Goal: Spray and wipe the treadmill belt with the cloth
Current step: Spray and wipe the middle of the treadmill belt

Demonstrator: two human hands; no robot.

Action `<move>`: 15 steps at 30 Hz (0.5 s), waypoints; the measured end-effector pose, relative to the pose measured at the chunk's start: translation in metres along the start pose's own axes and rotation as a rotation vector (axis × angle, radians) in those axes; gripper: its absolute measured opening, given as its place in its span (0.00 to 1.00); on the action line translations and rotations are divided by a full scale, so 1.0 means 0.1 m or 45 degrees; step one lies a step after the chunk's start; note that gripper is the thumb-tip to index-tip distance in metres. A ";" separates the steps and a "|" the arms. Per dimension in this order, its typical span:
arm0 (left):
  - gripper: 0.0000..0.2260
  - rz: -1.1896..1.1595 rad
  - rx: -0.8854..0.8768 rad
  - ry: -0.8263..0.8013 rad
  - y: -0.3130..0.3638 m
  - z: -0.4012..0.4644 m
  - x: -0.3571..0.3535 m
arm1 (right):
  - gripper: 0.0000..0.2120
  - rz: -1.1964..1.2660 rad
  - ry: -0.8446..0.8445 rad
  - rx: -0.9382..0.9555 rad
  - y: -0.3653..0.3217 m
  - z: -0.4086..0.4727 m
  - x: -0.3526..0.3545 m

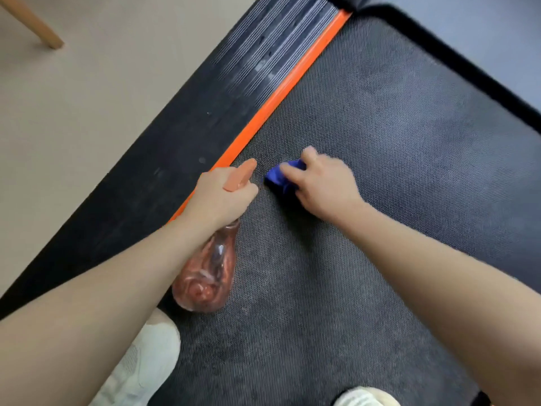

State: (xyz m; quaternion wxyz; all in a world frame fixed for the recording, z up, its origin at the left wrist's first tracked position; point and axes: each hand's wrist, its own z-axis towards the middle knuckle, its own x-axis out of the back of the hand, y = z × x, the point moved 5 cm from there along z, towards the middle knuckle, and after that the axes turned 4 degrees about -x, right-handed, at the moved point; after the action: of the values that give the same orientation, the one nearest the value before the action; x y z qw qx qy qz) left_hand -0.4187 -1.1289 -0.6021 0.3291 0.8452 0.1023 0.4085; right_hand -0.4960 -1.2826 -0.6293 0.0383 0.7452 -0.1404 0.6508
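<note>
In the head view, the dark, dimpled rubber treadmill belt (380, 127) was seen running diagonally across the frame, bordered on its left by a narrow orange plastic strip (292, 80) and a black ribbed side rail (205, 92). The wiping step was judged to be in progress: a crumpled blue cloth (281, 178) was pressed onto the belt close to the orange strip, and a clear, pink-tinted plastic spray bottle with a salmon-coloured trigger head (210, 273) was held just beside it. No wet patch or spray mark could be made out on the textured surface, so the portion already cleaned could not be determined; the large expanse of belt toward the upper right was judged to remain for treatment. The left hand (222, 197) was curled round the neck of the spray bottle, with the nozzle directed toward the belt near the cloth; whether a finger was placed on the trigger could not be told. The right hand (319, 183) was closed over the cloth, its fingers bent round the bunched fabric and holding it down against the belt. Two pale shoes (140, 356) were seen at the lower edge, one at the belt's near left edge, and a light wooden furniture leg (35, 24) stood on the beige floor (87, 98).
</note>
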 end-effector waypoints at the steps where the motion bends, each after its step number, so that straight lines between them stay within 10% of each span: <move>1: 0.11 -0.010 -0.010 -0.010 -0.01 0.04 0.04 | 0.14 0.015 0.018 -0.182 0.14 0.09 0.05; 5: 0.15 -0.285 0.051 -0.057 -0.22 0.17 0.16 | 0.15 0.048 -0.012 -0.686 0.20 0.23 0.08; 11: 0.13 -0.478 -0.006 -0.169 -0.22 0.19 0.25 | 0.19 -0.072 -0.289 0.157 -0.52 0.12 -0.02; 15: 0.16 -0.620 0.009 -0.163 -0.28 0.20 0.27 | 0.16 0.093 -0.150 -0.427 -0.04 0.51 0.17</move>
State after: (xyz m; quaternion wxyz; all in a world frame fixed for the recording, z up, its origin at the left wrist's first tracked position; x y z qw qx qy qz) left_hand -0.3832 -1.1054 -0.6120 0.4206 0.8209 0.2833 0.2625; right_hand -0.4447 -1.2940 -0.6202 0.1302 0.7594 -0.2760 0.5746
